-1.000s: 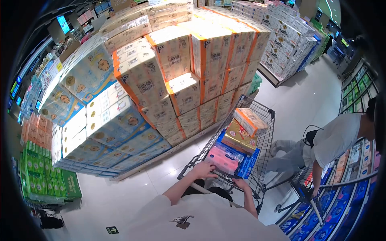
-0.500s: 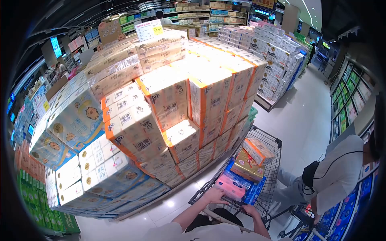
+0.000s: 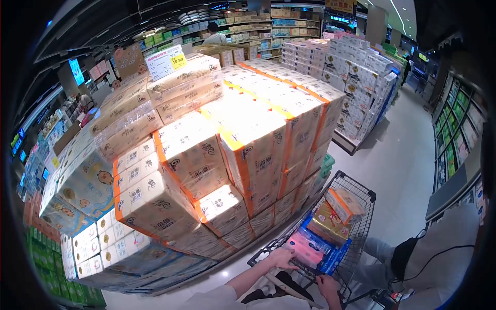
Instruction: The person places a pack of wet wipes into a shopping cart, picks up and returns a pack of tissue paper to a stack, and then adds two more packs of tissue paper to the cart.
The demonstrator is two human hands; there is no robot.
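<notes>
2 hands (image 3: pixel 283 258) at cart (image 3: pixel 338 258)

Pale top (image 3: pixel 211 299), plain where visible; forearms uncovered. Left hand (image 3: pixel 282 258) and right hand (image 3: pixel 328 287) bare.

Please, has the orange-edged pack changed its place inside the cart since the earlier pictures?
No. Judged against the rim of the cart, the orange-edged pack has kept its place, still by the gold pack.
</notes>
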